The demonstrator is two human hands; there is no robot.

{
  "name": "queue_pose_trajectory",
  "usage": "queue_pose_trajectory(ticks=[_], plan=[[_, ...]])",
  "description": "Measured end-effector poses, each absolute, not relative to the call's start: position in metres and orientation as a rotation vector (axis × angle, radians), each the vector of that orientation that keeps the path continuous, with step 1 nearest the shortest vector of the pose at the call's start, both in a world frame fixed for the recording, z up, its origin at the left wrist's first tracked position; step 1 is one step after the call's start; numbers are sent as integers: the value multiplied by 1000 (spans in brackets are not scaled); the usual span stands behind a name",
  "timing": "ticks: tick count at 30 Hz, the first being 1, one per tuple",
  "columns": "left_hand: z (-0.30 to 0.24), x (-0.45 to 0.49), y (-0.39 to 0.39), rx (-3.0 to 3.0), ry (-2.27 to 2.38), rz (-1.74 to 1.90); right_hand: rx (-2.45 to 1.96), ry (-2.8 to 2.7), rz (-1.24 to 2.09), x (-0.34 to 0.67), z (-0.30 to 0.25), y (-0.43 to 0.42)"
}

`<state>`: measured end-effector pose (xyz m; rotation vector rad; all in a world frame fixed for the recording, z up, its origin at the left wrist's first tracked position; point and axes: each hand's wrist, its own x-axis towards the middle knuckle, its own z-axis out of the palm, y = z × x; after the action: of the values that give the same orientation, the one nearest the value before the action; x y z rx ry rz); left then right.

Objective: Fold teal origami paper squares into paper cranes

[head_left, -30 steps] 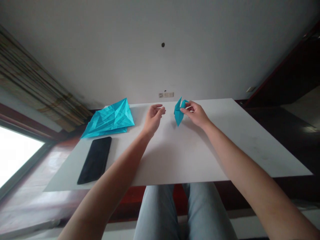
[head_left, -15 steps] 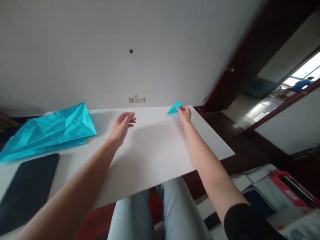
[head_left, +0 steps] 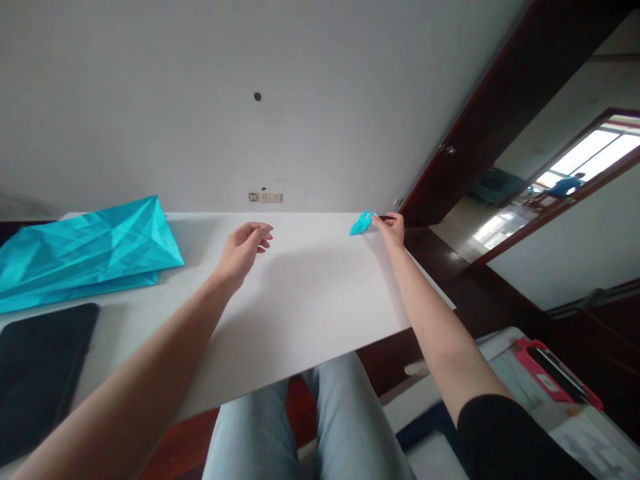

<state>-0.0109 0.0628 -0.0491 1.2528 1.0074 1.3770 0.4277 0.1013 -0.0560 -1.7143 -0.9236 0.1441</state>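
Note:
A small turquoise origami crane point(head_left: 361, 223) sits near the far right corner of the white table point(head_left: 300, 307). At its right side is my right hand point(head_left: 393, 229), thumb tip touching or very close to the paper, with the other fingers drawn apart from the thumb. My left hand point(head_left: 243, 248) hovers over the middle of the table, holding nothing, its fingers loosely bent and slightly apart. On the left lies a large folded turquoise paper sheet or bag point(head_left: 95, 250), creased all over, away from both hands.
A dark flat tablet-like slab point(head_left: 45, 373) lies at the table's near left. Wall sockets point(head_left: 265, 197) sit just above the far edge. Beyond the right edge are a dark door point(head_left: 480, 133) and a low surface bearing a red-pink case point(head_left: 557, 373). A person point(head_left: 565, 185) is far off.
My right hand and the crane have shifted right, and its fingers have spread from their pinch on the crane. The left hand stays nearly still. The view has turned slightly right.

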Motion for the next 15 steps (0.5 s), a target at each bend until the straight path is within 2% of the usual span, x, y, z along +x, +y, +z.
queue_pose_trajectory(ticks=[4, 7, 11, 15], plan=[[-60, -9, 68, 1374, 1045, 1366, -1494, -920, -29, 428, -36, 92], [-65, -8, 64, 1713, 1124, 1327, -1274, -1119, -87, 390, -14, 94], [-70, -6, 57, 2136, 1084, 1052, -1103, -1601, 219, 277, 8, 84], [-81, -3, 62, 2122, 1090, 972, -1005, -1975, 472, 146, 16, 62]])
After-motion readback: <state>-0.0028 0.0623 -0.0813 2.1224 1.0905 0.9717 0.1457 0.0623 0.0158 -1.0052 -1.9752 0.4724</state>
